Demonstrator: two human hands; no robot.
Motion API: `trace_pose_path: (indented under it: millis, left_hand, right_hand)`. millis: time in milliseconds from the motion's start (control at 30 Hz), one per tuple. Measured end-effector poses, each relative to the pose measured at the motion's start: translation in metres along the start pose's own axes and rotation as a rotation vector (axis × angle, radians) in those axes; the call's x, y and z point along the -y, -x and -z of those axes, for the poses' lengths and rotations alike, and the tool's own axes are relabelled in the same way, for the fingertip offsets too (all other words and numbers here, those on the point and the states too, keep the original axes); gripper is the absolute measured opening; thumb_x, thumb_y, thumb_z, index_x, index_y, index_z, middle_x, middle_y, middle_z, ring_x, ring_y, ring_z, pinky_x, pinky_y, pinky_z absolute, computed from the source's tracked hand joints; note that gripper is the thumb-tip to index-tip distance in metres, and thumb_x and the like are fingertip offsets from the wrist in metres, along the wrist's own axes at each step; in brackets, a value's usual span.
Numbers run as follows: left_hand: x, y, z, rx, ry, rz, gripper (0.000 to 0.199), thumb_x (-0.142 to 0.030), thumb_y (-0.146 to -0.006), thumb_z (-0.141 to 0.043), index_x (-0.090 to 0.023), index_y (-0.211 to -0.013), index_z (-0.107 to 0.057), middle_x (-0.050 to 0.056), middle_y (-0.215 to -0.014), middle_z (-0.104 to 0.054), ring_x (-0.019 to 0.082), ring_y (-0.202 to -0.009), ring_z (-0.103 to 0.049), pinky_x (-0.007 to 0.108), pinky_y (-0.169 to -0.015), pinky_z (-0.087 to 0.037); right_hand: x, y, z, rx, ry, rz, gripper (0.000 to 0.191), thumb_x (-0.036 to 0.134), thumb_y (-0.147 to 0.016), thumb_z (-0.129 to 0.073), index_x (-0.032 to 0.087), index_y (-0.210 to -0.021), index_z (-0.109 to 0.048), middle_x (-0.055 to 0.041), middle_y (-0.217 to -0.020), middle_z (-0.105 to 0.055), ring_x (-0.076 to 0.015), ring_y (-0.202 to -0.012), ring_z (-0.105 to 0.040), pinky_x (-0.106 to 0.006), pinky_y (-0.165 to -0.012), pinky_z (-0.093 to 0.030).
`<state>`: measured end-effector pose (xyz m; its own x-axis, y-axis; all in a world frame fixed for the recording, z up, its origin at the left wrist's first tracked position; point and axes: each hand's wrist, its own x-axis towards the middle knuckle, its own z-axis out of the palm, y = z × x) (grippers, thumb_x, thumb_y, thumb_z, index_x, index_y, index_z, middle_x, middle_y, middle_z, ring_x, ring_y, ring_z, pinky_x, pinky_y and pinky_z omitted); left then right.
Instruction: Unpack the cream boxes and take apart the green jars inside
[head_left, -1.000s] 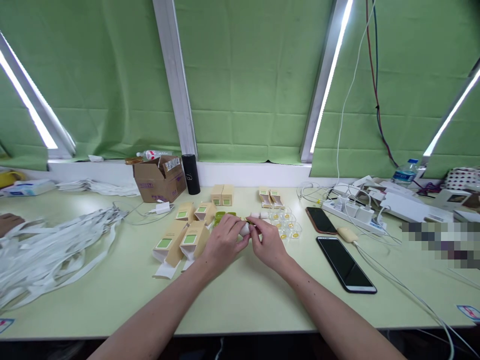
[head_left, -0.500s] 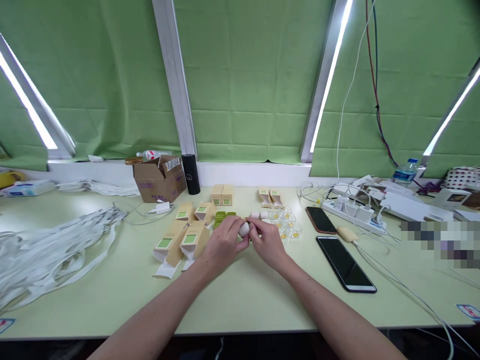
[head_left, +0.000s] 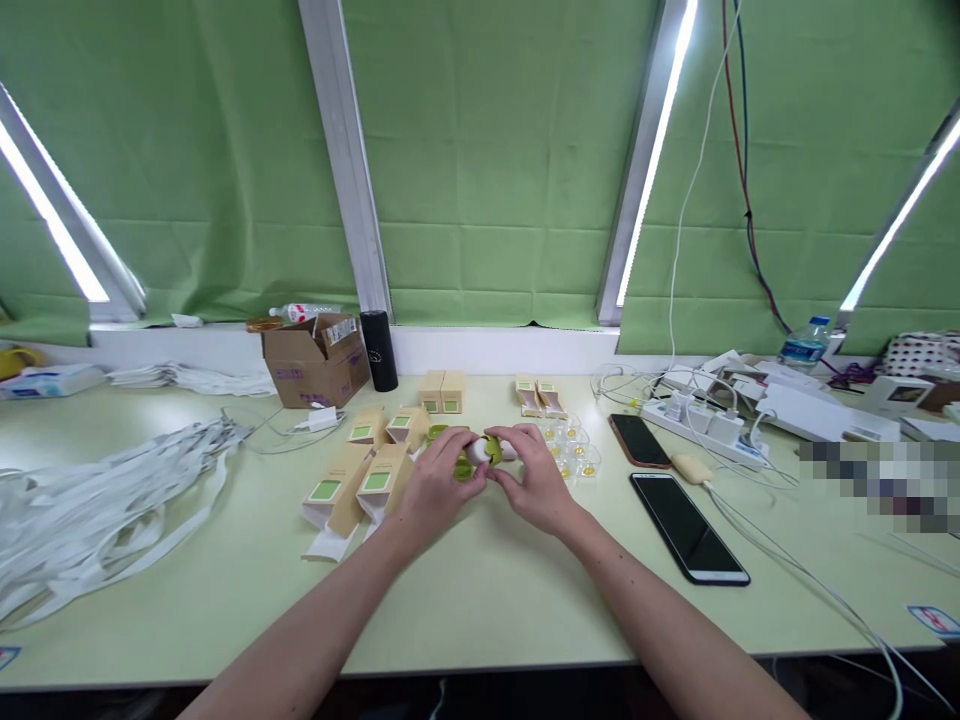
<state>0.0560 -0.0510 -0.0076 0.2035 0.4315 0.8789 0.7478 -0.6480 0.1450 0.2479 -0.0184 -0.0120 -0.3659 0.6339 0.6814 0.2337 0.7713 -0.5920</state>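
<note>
In the middle of the table my left hand (head_left: 437, 482) grips a small rounded white piece (head_left: 476, 453) between thumb and fingers. My right hand (head_left: 538, 482) curves its thumb and fingers round a small green piece (head_left: 493, 449) pressed against the white one. More green pieces (head_left: 463, 469) lie just behind my left fingers, partly hidden. Behind my right hand are clear plastic cups (head_left: 577, 452) with yellow dots in them. Open kraft boxes (head_left: 339, 485) with green labels lie to the left of my left hand.
Two kraft boxes (head_left: 441, 392) stand at the back, two open ones (head_left: 540, 397) right of them. Two phones (head_left: 690, 528) and a power strip (head_left: 705, 425) with cables lie to the right. White straps (head_left: 127, 500), a cardboard box (head_left: 315, 365) and a black cylinder (head_left: 379, 350) are left.
A green piece now shows against the white piece between my hands. My right hand has gone from a fingertip pinch to a wider grip. The view has shifted slightly.
</note>
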Motion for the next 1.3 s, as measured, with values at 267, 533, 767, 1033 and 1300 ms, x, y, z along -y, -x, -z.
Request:
trace_pose_path:
  millis: [267,533,767,1033,1300]
  left_hand:
    - [-0.003,-0.002,0.001,-0.022,0.034,0.020,0.027,-0.011,-0.084,-0.065,-0.020,-0.108,-0.059,0.005,-0.097,-0.067,0.018,-0.086,-0.065,0.030,-0.074,-0.056]
    - [-0.006,-0.002,0.001,-0.048,0.101,0.080,0.024,-0.013,-0.084,-0.065,-0.020,-0.106,-0.061,0.005,-0.096,-0.067,0.017,-0.082,-0.064,0.029,-0.071,-0.057]
    - [0.009,-0.009,0.003,-0.259,0.576,0.623,0.032,-0.034,-0.084,-0.077,-0.017,-0.110,-0.070,0.009,-0.111,-0.071,0.022,-0.100,-0.071,0.038,-0.092,-0.063]
    - [0.012,-0.018,0.007,-0.212,1.458,1.047,0.020,-0.023,-0.086,-0.080,-0.012,-0.103,-0.076,0.012,-0.111,-0.078,0.024,-0.111,-0.074,0.044,-0.113,-0.055]
    - [0.014,-0.014,0.010,-0.221,1.622,1.054,0.016,-0.014,-0.093,-0.068,-0.009,-0.106,-0.075,0.014,-0.115,-0.078,0.024,-0.113,-0.074,0.041,-0.115,-0.054]
  right_hand:
    - [-0.002,0.000,-0.002,-0.031,-0.080,-0.095,0.041,0.022,-0.085,-0.074,0.029,-0.125,-0.067,-0.0085,-0.117,-0.062,-0.0266,-0.109,-0.061,-0.044,-0.094,-0.055]
    - [0.002,-0.001,-0.003,-0.054,-0.101,-0.112,0.041,0.021,-0.085,-0.073,0.028,-0.124,-0.068,-0.0085,-0.116,-0.063,-0.0262,-0.110,-0.061,-0.042,-0.092,-0.055]
    - [-0.018,-0.006,0.008,-0.235,-0.137,-0.209,0.037,0.031,-0.084,-0.072,0.025,-0.121,-0.068,-0.0095,-0.120,-0.068,-0.0278,-0.107,-0.064,-0.044,-0.089,-0.054]
    - [-0.018,-0.002,-0.002,-0.262,-0.189,-0.224,0.040,0.037,-0.084,-0.074,0.025,-0.122,-0.069,-0.0105,-0.119,-0.071,-0.0274,-0.104,-0.067,-0.042,-0.084,-0.056]
    - [-0.016,-0.001,-0.002,-0.302,-0.189,-0.222,0.040,0.038,-0.085,-0.075,0.025,-0.123,-0.071,-0.0110,-0.119,-0.071,-0.0271,-0.104,-0.068,-0.040,-0.081,-0.056]
